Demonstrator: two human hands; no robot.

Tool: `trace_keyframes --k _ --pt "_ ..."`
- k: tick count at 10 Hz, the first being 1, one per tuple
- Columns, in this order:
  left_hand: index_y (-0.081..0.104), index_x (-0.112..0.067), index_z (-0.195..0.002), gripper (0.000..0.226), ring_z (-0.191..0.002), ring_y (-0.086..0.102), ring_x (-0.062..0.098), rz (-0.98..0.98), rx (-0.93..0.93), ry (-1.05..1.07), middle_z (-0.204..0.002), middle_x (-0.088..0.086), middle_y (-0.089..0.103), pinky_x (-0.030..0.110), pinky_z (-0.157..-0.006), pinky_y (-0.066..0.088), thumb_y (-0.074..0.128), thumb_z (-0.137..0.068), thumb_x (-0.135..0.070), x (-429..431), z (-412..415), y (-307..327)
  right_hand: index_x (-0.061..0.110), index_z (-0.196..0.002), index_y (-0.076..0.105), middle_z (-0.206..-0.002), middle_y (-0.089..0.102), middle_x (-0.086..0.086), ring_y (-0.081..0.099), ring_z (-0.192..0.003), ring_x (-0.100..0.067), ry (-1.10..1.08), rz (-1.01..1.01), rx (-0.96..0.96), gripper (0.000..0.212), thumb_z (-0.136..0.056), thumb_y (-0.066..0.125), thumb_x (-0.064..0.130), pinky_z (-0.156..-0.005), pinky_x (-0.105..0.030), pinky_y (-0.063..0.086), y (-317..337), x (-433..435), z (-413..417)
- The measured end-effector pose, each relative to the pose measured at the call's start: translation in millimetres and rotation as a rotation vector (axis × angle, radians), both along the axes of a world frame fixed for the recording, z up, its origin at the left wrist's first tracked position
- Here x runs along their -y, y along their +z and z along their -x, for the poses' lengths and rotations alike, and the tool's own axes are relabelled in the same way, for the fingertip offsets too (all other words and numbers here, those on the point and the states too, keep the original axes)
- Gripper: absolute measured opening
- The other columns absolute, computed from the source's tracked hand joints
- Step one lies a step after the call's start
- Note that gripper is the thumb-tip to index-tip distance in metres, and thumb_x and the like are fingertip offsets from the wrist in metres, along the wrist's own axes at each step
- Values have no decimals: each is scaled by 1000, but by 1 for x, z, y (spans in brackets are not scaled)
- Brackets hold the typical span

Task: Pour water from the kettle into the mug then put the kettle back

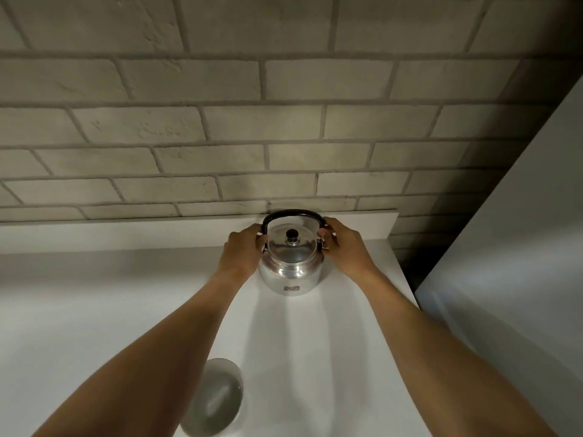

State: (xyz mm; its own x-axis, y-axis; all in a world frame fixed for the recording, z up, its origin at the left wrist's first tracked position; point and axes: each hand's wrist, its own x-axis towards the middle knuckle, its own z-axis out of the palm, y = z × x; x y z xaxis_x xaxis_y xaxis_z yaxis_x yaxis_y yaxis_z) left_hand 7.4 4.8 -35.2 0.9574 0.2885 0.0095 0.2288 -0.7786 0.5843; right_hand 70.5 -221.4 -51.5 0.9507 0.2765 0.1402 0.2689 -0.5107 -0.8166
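A shiny steel kettle (289, 272) with a black-knobbed lid stands on the white counter (94, 310) near the back wall. Its black handle (293, 212) arches upright over the lid. My left hand (244, 250) grips the handle's left end and my right hand (342, 246) grips its right end, both against the kettle's shoulders. A white mug (214, 402) stands close to me at the counter's front, partly hidden behind my left forearm; water shows inside it.
A grey brick wall (220, 137) rises behind a low white ledge (126, 230) at the counter's back. The counter ends at its right edge just beyond the kettle, with a dark gap and a tall white panel (520, 247) beyond.
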Motion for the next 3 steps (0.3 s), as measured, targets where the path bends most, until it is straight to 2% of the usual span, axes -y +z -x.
trace_keyframes --k 1,2,3 --pt "66 -15 -140 35 -111 71 42 -57 -2 0 -120 16 79 44 -94 56 49 -112 -29 -1 -2 -4 24 -135 64 -106 69 10 66 -98 -16 -10 37 36 32 -107 48 22 -88 -32 55 -9 0 -4" --pt "62 -16 -147 41 -120 69 39 3 -41 8 -122 16 80 47 -103 54 52 -111 -33 -3 0 -1 25 -141 61 -117 72 1 68 -102 -18 -14 76 44 36 -107 50 21 -88 -26 49 -8 -1 -1" --pt "52 -17 -157 53 -136 61 35 98 -37 32 -128 11 80 45 -111 50 58 -108 -37 -9 1 2 25 -154 48 -125 62 8 66 -95 -13 -29 77 15 50 -106 58 28 -93 -30 52 -5 -1 1"
